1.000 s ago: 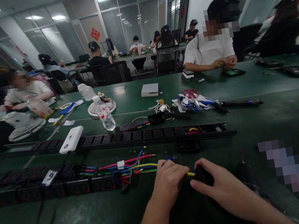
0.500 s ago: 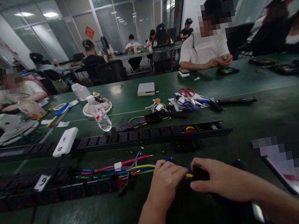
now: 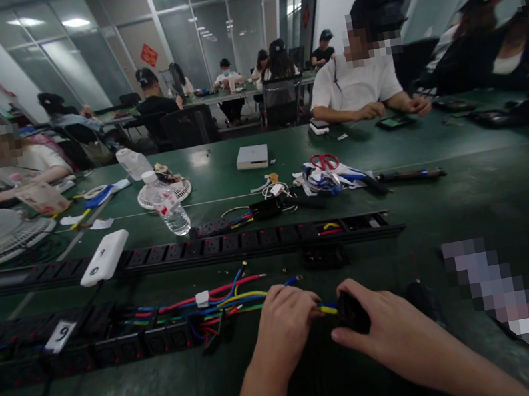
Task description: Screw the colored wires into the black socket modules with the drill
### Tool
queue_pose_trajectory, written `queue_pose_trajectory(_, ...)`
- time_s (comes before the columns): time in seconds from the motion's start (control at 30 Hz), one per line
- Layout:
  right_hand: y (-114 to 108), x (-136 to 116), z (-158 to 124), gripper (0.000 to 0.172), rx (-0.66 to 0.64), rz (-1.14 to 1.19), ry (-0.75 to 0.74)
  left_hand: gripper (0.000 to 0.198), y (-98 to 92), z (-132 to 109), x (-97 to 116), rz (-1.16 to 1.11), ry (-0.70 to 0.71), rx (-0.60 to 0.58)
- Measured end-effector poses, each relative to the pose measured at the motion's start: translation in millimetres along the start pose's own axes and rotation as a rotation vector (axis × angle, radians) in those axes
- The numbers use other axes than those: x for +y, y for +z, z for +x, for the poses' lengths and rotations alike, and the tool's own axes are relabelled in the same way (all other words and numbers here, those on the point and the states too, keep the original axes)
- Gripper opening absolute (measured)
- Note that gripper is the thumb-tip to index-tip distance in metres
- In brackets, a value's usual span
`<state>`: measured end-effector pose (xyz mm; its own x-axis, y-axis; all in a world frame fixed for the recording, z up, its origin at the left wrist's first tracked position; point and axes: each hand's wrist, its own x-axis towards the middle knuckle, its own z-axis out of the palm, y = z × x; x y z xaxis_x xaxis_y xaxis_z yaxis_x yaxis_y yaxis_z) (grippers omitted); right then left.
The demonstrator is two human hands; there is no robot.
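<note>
My left hand (image 3: 288, 322) is closed around insulated wires. A yellow wire end (image 3: 327, 310) with some blue beside it sticks out past its fingertips. My right hand (image 3: 392, 328) grips a black plastic part (image 3: 353, 313) between thumb and fingers, its near face turned toward the wire ends. Whether the wires enter the part cannot be made out. Left of my hands, red, blue, yellow and green wires (image 3: 233, 298) come out of black socket strips (image 3: 117, 347) with a label marked 9 (image 3: 61, 336). A blue wire's end lug (image 3: 299, 278) lies just above my left hand.
A long black power strip (image 3: 251, 241) crosses the green table, a white block (image 3: 105, 257) on top. Behind it stand a water bottle (image 3: 171, 207) and red-handled scissors (image 3: 324, 162) on a tool pile. A pixelated flat object (image 3: 504, 293) lies right. Other people sit beyond.
The view has swung slightly right. The black part in my right hand has turned to show more of its face, and more wire shows between my hands. A co-worker's hands opposite have moved apart.
</note>
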<state>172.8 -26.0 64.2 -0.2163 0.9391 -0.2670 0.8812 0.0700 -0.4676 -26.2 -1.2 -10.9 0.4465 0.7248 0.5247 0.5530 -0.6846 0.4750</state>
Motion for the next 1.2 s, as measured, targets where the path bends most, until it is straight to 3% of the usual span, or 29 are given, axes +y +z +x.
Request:
queue_pose_trajectory(0.17, 0.8, -4.9, -0.2, 0.041, 0.007, -0.062, 0.017, 0.011, -6.3, 2.4, 3.6, 0.084, -0.073, -0.168)
queue_pose_trajectory(0.3, 1.6, -4.0, 2.2, 0.043, 0.001, -0.085, 0.022, 0.017, -4.8, 5.6, 5.4, 0.226, -0.009, -0.285)
queue_pose_trajectory(0.43, 3.2, -1.8, 4.5, 0.040, -0.019, -0.067, -0.003, 0.006, 0.5, 4.8, 2.3, 0.251, 0.034, -0.259)
queue_pose_trajectory(0.63, 3.0, -5.4, 5.2, 0.037, -0.014, -0.010, -0.036, 0.010, -1.4, 4.9, 1.7, 0.192, 0.055, -0.198)
queue_pose_trajectory(1.0, 0.5, -1.0, -5.1, 0.045, 0.030, 0.072, -0.013, 0.014, -4.4, 6.0, 2.1, 0.127, -0.015, -0.213)
queue_pose_trajectory(1.2, -5.5, 0.6, -9.3, 0.043, -0.029, 0.136, -0.026, 0.012, -7.3, 4.8, 1.3, 0.131, -0.003, -0.218)
